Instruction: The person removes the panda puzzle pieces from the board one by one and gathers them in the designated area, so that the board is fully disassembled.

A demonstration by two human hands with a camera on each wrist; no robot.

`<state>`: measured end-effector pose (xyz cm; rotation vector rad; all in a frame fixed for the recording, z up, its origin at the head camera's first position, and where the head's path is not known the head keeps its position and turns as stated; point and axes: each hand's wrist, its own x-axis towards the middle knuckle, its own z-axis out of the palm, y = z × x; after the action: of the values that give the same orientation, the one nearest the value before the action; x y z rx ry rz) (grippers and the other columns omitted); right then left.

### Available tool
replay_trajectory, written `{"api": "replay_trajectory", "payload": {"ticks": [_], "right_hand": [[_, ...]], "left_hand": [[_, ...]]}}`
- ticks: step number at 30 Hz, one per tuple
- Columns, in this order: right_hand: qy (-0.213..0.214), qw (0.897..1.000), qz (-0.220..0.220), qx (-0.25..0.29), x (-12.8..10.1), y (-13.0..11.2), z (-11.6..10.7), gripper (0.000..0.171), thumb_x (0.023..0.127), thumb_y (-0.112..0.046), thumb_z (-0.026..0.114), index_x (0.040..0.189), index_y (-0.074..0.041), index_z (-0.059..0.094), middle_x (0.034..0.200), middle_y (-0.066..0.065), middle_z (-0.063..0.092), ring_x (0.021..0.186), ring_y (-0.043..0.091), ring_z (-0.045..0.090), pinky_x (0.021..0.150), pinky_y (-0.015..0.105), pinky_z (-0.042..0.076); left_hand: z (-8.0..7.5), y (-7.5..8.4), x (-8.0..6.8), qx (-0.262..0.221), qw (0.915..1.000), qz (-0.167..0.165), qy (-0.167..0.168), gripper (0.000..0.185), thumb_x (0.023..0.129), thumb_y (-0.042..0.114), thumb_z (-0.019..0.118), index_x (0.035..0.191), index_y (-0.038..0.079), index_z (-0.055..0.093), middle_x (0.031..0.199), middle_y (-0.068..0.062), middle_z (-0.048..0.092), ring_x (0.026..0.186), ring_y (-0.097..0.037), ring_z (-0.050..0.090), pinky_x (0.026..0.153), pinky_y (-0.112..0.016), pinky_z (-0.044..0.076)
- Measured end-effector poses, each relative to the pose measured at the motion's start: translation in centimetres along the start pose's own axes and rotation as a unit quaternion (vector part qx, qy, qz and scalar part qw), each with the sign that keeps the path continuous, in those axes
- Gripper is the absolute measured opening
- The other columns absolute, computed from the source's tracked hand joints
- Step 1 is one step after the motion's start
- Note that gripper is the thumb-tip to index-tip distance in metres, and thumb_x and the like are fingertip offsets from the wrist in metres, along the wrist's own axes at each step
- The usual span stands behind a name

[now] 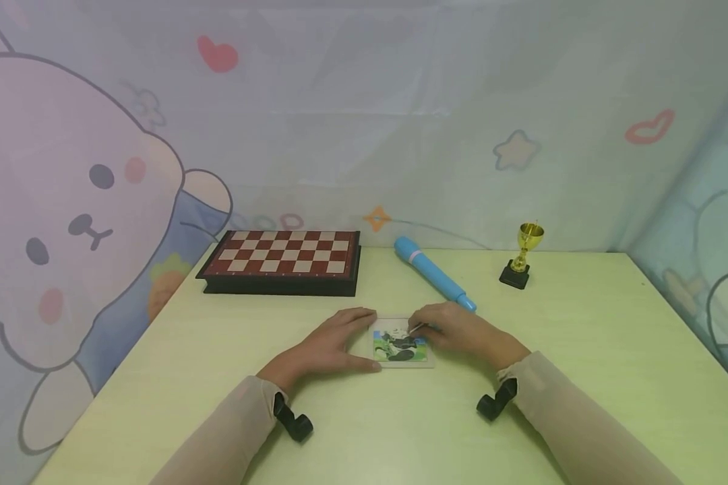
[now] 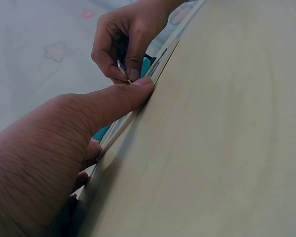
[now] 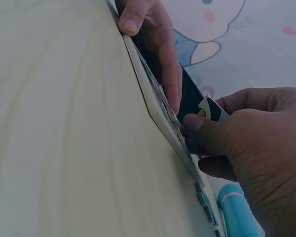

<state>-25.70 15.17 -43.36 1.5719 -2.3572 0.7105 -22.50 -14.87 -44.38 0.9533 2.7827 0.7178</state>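
The picture board point(image 1: 400, 354), a flat thing with a pale frame, lies on the table point(image 1: 400, 431) between the two hands, at the middle of the scene. The left hand point(image 1: 335, 342) is at its left side: the thumb rests on the near left corner, and the fingers, rather straight and spread away from the thumb, reach to the far left corner. So the left part of the board lies between thumb and fingers.

The right hand point(image 1: 455, 330) is over the far right part of the board. Its thumb and fingers are curled and pinch a small flat piece point(image 3: 216, 111), which has a pale edge. This piece is held at the fingertips, tilted, just above the board's picture; whether it touches the surface, I cannot tell.

Farther back, on the left, there is a chessboard case point(image 1: 282, 259) with red and white squares. A blue stick point(image 1: 433, 271) with a thicker far end lies slanting behind the right hand, its near end close to this hand. At the far right a gold cup point(image 1: 523, 252) stands upright on a black base.
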Motion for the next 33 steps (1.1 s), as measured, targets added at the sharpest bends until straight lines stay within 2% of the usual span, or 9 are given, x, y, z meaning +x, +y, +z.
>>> {"api": "replay_trajectory", "payload": {"ticks": [6,16,21,26,33], "right_hand": [[-0.011,1.0,0.008,0.002,-0.1,0.3,0.2,0.015,0.093,-0.005,0.072,0.107,-0.012,0.069,0.104,-0.004,0.07,0.096,0.008,0.066,0.084,0.027,0.055],[0.023,0.999,0.046,0.017,-0.2,0.2,0.5,0.011,0.093,-0.015,0.074,0.103,-0.016,0.073,0.099,-0.01,0.071,0.091,0.003,0.066,0.079,0.025,0.056],[0.036,0.997,0.063,0.027,-0.3,0.0,0.4,0.017,0.092,-0.018,0.075,0.108,-0.015,0.072,0.1,-0.007,0.073,0.089,0.004,0.066,0.077,0.027,0.057],[0.062,0.994,0.08,0.042,-1.1,0.1,-0.1,0.018,0.094,-0.014,0.073,0.111,-0.016,0.072,0.103,-0.009,0.073,0.091,0.003,0.066,0.077,0.028,0.056],[0.114,0.988,0.087,0.053,-3.2,0.5,-1.1,0.02,0.092,-0.009,0.074,0.108,-0.021,0.073,0.094,-0.014,0.07,0.079,0.003,0.062,0.065,0.026,0.052]], "left_hand": [[0.0,-0.1,0.0,0.0,1.0,-0.001,-0.001,0.101,0.079,0.074,0.068,0.158,0.019,0.035,0.161,0.005,0.03,0.149,-0.016,0.023,0.119,-0.044,0.025],[-0.1,-0.1,0.0,0.001,1.0,0.001,0.0,0.101,0.08,0.073,0.068,0.158,0.018,0.036,0.161,0.004,0.031,0.149,-0.017,0.023,0.119,-0.045,0.025],[-0.1,-0.1,0.0,0.001,1.0,0.001,0.0,0.1,0.08,0.073,0.068,0.158,0.019,0.036,0.161,0.005,0.031,0.149,-0.017,0.023,0.119,-0.045,0.025],[-0.1,-0.1,0.0,0.002,1.0,-0.001,0.0,0.1,0.08,0.073,0.068,0.158,0.02,0.035,0.161,0.006,0.03,0.149,-0.016,0.022,0.119,-0.045,0.025],[0.0,-0.1,0.0,0.005,1.0,-0.005,-0.002,0.1,0.079,0.074,0.067,0.158,0.021,0.035,0.161,0.007,0.029,0.149,-0.016,0.022,0.119,-0.045,0.025]]}}
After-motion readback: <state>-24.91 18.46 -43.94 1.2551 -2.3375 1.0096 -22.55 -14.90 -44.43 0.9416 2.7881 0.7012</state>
